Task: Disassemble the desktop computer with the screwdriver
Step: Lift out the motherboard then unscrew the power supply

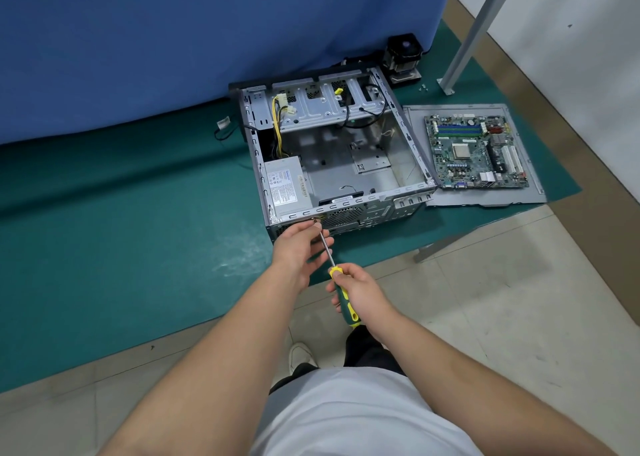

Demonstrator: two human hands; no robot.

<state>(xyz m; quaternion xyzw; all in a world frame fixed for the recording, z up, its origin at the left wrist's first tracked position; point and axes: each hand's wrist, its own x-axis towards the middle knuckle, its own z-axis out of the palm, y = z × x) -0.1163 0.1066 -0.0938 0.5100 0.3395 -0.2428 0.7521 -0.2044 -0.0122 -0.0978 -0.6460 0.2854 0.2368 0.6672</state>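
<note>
1. Nearest the camera, the right hand (360,287) is seen with its grip closed round the green-and-yellow handle of the screwdriver (341,291); the thin steel shaft runs up and away to the rear face of the computer case (332,154).

2. The left hand (299,247) is placed at the tip end, its fingers gathered at the top edge of the rear panel, where a small brass-coloured fitting shows. Whether a screw is pinched there or the shaft is only being steadied cannot be told.

3. The case lies on its side, open, on a green mat (104,233) on the floor, against a blue curtain. The power supply (287,185) is still seated in the near left corner, with its yellow wire bundle running to the drive bays.

4. The motherboard (476,152) has been laid on a grey side panel (485,197) just right of the case. A cooler fan (403,57) stands behind the case.

5. Handling judgement: the sheet-steel case is judged stiff and fairly light now that it is stripped, with sharp folded edges; it is best held by the rolled top rim, clear of the punched slots.

6. The power supply is judged dense and rigid; it should be taken by its metal box, never by the wires.

7. Small screws are judged liable to slip and roll off the tip.
</note>
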